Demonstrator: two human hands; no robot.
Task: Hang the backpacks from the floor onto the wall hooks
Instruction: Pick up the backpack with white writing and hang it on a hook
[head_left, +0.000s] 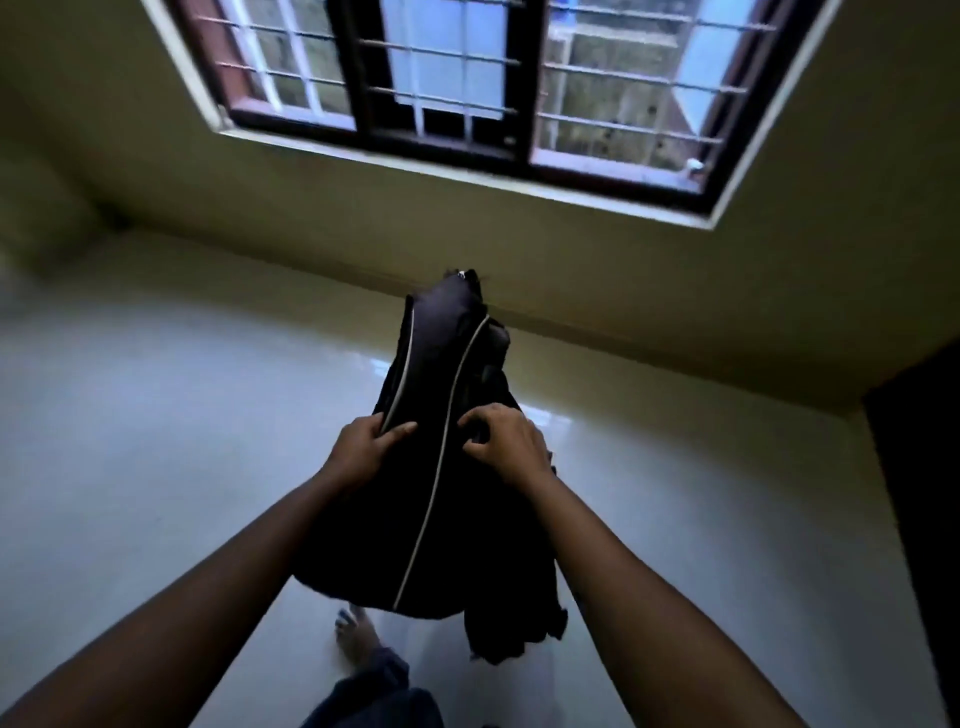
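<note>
Above the floor (156, 415): backpack (441, 364) held up
Hands: left hand (363, 447) and right hand (511, 441) both clutch its fabric
Risk: hanging strap (514, 623) may snag foot (353, 631)

One black backpack (478, 530) with two pale piping lines running along its length. It is off the floor (156, 441), tilted with its far end uppermost. Dark straps dangle below its right side.

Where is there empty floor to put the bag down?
The floor is bare left of the bag, up to the wall. Another bare patch lies right of the bag, up to the dark panel. It is crowded just below the bag, where a foot stands. The left hand and right hand grip it.
</note>
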